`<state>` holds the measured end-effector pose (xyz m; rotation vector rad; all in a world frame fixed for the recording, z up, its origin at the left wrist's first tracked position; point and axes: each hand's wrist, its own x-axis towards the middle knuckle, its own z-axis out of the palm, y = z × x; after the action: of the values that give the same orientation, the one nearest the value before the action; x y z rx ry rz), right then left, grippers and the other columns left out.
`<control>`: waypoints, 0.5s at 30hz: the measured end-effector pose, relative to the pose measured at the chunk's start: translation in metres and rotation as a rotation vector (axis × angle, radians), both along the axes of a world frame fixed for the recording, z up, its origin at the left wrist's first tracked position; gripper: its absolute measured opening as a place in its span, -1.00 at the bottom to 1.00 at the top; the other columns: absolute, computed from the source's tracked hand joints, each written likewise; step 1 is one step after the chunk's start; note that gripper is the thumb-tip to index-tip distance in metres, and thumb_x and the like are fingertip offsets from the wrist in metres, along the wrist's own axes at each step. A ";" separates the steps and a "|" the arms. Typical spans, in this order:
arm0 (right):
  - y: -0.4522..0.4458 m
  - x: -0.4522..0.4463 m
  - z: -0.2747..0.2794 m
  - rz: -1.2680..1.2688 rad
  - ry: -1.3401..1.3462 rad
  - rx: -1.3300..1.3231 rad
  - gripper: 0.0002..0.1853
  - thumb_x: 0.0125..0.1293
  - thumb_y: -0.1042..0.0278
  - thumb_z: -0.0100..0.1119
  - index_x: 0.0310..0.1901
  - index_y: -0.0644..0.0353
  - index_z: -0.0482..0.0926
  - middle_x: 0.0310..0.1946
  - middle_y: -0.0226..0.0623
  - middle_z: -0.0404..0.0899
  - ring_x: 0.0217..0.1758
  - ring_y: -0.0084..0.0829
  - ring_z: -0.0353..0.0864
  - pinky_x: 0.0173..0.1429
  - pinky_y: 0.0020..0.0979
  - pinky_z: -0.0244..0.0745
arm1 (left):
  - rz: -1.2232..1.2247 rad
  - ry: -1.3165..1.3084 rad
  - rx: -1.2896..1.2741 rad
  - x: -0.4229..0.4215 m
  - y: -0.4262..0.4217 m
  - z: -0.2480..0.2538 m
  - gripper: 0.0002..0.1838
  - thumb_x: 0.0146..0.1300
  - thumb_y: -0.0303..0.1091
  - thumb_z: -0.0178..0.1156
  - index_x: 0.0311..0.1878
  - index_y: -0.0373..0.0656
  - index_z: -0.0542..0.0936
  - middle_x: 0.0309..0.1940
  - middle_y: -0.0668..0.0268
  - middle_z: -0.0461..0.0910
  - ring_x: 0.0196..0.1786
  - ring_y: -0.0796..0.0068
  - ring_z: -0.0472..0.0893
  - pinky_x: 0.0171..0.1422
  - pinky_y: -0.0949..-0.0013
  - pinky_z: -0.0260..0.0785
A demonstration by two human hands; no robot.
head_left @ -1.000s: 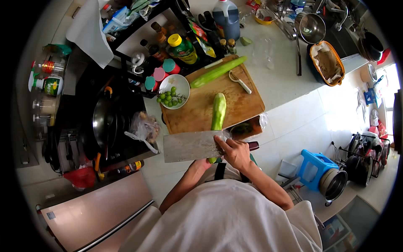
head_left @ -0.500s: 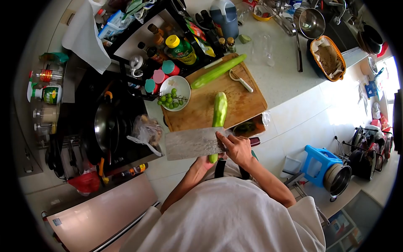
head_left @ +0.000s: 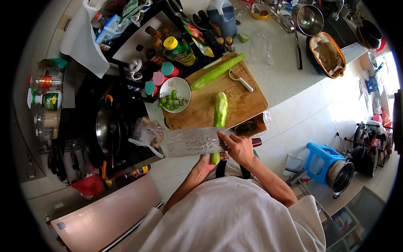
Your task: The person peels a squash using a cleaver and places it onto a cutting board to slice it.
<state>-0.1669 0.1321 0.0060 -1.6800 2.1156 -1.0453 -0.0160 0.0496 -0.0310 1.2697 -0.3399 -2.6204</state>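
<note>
My right hand (head_left: 241,149) grips a broad cleaver (head_left: 195,142), with fingers laid along the blade. The dark red end of its handle (head_left: 256,142) pokes out on the right. The blade lies across a long, peeled green gourd (head_left: 221,110), hiding its middle. My left hand (head_left: 205,163) is under the blade, closed around the gourd's near end; its fingers are mostly hidden. The gourd's far part reaches over a wooden cutting board (head_left: 193,119). A second long green gourd (head_left: 218,72) and a white-handled peeler (head_left: 241,81) lie on the board.
A white bowl of green grapes (head_left: 186,90) overlaps the board's left edge. Bottles and seasoning jars (head_left: 180,51) stand behind it. A wok (head_left: 105,126) sits on the stove at left. Below the board's front edge is a container with scraps (head_left: 247,127). A blue stool (head_left: 321,161) stands right.
The view has shifted slightly. The cleaver's blade has tilted a little and catches the light differently. Both hands keep their hold on the gourd and cleaver.
</note>
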 end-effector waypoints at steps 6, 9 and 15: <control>0.004 0.000 -0.001 -0.017 -0.071 0.021 -0.28 -0.18 0.53 0.25 0.19 -0.03 0.56 -0.54 -0.37 0.49 -0.54 -0.23 0.55 -0.48 -0.21 0.43 | -0.050 -0.020 -0.033 -0.002 0.003 0.000 -0.70 0.44 -0.12 -0.03 0.04 -0.09 0.49 -0.44 0.39 0.49 -0.52 0.55 0.42 -0.46 0.48 0.25; 0.006 -0.001 -0.005 -0.009 -0.033 0.072 -0.30 -0.11 0.43 0.28 0.22 -0.08 0.52 -0.50 -0.35 0.52 -0.50 -0.20 0.58 -0.46 -0.20 0.46 | -0.057 0.036 -0.029 0.000 0.000 -0.001 -0.75 0.40 -0.11 0.04 -0.14 -0.10 0.52 -0.40 0.36 0.54 -0.45 0.52 0.48 -0.39 0.43 0.31; 0.004 -0.007 -0.003 -0.028 0.023 -0.005 -0.31 -0.14 0.49 0.27 0.18 -0.05 0.56 -0.54 -0.38 0.49 -0.54 -0.26 0.55 -0.49 -0.24 0.41 | -0.025 0.014 -0.022 -0.006 0.001 0.009 -0.73 0.40 -0.13 0.01 -0.17 -0.15 0.49 -0.44 0.35 0.49 -0.48 0.53 0.45 -0.46 0.49 0.25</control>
<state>-0.1741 0.1358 0.0025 -1.6772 2.1587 -1.0447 -0.0224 0.0508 -0.0222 1.2479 -0.3838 -2.6368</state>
